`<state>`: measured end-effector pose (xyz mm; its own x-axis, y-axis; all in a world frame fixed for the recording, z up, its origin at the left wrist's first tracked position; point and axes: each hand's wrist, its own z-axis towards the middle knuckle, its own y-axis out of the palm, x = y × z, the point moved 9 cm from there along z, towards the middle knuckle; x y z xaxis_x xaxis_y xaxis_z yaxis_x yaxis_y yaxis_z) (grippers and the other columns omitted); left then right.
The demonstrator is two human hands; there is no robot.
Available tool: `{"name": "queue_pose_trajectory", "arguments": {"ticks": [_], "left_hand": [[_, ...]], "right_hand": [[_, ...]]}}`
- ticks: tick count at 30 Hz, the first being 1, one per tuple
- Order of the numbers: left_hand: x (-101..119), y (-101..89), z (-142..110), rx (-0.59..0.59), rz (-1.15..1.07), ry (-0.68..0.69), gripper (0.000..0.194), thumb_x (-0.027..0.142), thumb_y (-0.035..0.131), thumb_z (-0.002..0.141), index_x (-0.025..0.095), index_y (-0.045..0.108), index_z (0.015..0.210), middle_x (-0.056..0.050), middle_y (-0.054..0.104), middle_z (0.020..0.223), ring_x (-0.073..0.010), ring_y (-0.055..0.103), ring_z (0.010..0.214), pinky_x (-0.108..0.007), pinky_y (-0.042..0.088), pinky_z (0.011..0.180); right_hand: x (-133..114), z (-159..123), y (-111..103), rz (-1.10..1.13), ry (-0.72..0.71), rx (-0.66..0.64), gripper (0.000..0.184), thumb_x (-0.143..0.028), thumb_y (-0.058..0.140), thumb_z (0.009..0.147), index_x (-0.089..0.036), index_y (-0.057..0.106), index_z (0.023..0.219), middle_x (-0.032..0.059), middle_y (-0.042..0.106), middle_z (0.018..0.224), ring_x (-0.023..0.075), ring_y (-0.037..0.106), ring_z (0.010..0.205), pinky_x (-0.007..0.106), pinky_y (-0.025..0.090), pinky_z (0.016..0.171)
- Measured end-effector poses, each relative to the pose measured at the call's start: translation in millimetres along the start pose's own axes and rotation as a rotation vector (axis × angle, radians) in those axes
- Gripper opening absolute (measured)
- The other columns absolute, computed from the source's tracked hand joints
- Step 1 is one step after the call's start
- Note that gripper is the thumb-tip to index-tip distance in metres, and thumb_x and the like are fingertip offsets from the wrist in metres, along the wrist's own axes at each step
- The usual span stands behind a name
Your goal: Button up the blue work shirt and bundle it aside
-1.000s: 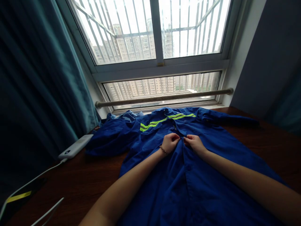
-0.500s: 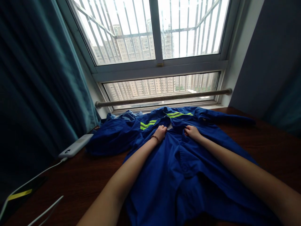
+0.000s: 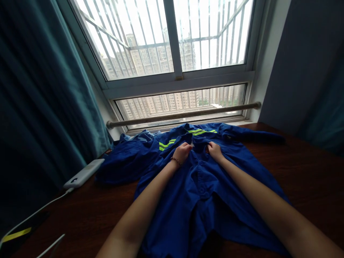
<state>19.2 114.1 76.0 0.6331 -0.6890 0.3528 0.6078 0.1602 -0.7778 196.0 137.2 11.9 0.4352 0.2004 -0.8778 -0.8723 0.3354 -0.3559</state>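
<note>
Fingertips partly lost in cloth, borders cropping the rest
The bare left hand (image 3: 183, 152) and bare right hand (image 3: 215, 150) half-bury their fingertips in the royal-blue cloth jacket (image 3: 177, 193), which mostly hides a crumpled pale-blue cloth (image 3: 143, 136). Picture edges cut both forearms, a thin white cable (image 3: 63, 194) and the pleated teal curtain (image 3: 53, 89); small button details blur.

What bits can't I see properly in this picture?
All in the head view:
Some fingertips of the left hand and right hand: hidden by the hands and the shirt.
Part of the pale cloth: hidden behind the shirt.
The far end of the cable: cut off by the left edge.
Details of the buildings: too small.
</note>
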Motion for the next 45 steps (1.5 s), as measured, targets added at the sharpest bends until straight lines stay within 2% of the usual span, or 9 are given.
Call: {"name": "queue_pose_trajectory", "arguments": {"ticks": [4,8,11,16,20,27,35,39,45], "left_hand": [[4.7,43.9,-8.1,-0.326,-0.329,-0.343,0.024,0.038,0.061,0.067,0.015,0.058,0.073,0.001,0.055,0.054,-0.0098,0.049,0.045,-0.022,0.038,0.046],[16.1,74.3,-25.0,-0.529,-0.525,-0.418,0.034,0.038,0.072,0.049,0.015,0.049,0.053,0.008,0.041,0.042,-0.0054,0.038,0.038,-0.019,0.029,0.038],[18.4,75.5,-33.2,-0.536,-0.867,-0.507,0.036,0.039,0.073,0.049,0.014,0.048,0.057,0.009,0.039,0.044,-0.0033,0.035,0.038,-0.017,0.027,0.037],[17.0,74.1,-40.8,-0.519,-1.203,-0.656,0.037,0.034,0.075,0.050,0.013,0.057,0.073,0.003,0.053,0.056,-0.0061,0.050,0.049,-0.020,0.041,0.049],[16.0,81.8,-44.4,-0.567,-1.187,-0.689,0.033,0.027,0.078,0.046,0.010,0.059,0.067,0.002,0.053,0.052,-0.0062,0.051,0.048,-0.019,0.041,0.049],[12.5,87.7,-46.2,-0.590,-1.144,-0.696,0.028,0.022,0.079,0.045,0.009,0.057,0.057,0.002,0.053,0.048,-0.0062,0.051,0.046,-0.018,0.040,0.047],[6.0,94.8,-44.6,-0.562,-1.170,-0.775,0.020,0.016,0.074,0.053,0.009,0.056,0.059,0.000,0.054,0.047,-0.0066,0.051,0.045,-0.018,0.039,0.045],[4.1,94.5,-43.0,-0.518,-1.180,-0.788,0.020,0.015,0.074,0.052,0.009,0.056,0.057,0.001,0.052,0.045,-0.0062,0.049,0.043,-0.018,0.039,0.045],[7.0,85.7,-38.6,-0.405,-1.095,-0.669,0.025,0.024,0.077,0.048,0.008,0.060,0.059,0.001,0.054,0.046,-0.0063,0.049,0.043,-0.019,0.039,0.044]], "right_hand": [[2.1,7.3,-17.1,0.006,0.045,0.117,0.019,-0.023,0.034,0.077,-0.016,0.052,0.074,0.0048,0.062,0.066,0.0145,0.059,0.055,0.024,0.047,0.052],[-20.0,15.2,-39.9,-0.049,0.047,0.192,0.018,-0.023,0.038,0.074,-0.015,0.055,0.075,0.0072,0.063,0.071,0.0195,0.060,0.069,0.028,0.047,0.062],[-57.3,3.2,-50.3,-0.113,-0.013,0.220,0.017,-0.015,0.044,0.067,-0.014,0.054,0.081,0.0098,0.061,0.080,0.0218,0.058,0.077,0.031,0.044,0.071],[-122.9,-73.5,-31.7,-0.283,-0.442,0.146,0.016,-0.013,0.040,0.074,-0.016,0.048,0.087,0.0081,0.054,0.084,0.0178,0.052,0.076,0.029,0.042,0.072],[-110.4,-114.9,-10.9,-0.327,-0.525,-0.071,0.011,-0.014,0.037,0.078,-0.018,0.047,0.082,0.0052,0.050,0.078,0.0153,0.050,0.070,0.027,0.042,0.067],[-109.9,-123.0,0.3,-0.461,-0.732,-0.463,0.015,-0.018,0.044,0.078,-0.017,0.053,0.090,0.0049,0.053,0.083,0.0147,0.051,0.073,0.026,0.042,0.065],[-108.4,-132.9,1.0,-0.653,-0.929,-0.309,0.027,-0.019,0.034,0.087,-0.015,0.060,0.084,0.0072,0.057,0.078,0.0150,0.053,0.075,0.026,0.041,0.067],[-108.9,-132.2,-1.3,-0.667,-0.874,-0.258,0.025,-0.021,0.038,0.085,-0.015,0.061,0.078,0.0064,0.059,0.074,0.0149,0.055,0.072,0.026,0.039,0.066],[-88.0,-107.4,-13.9,-0.438,-0.479,-0.202,0.015,-0.024,0.051,0.076,-0.017,0.062,0.067,0.0018,0.062,0.066,0.0131,0.056,0.061,0.023,0.039,0.059]]}}
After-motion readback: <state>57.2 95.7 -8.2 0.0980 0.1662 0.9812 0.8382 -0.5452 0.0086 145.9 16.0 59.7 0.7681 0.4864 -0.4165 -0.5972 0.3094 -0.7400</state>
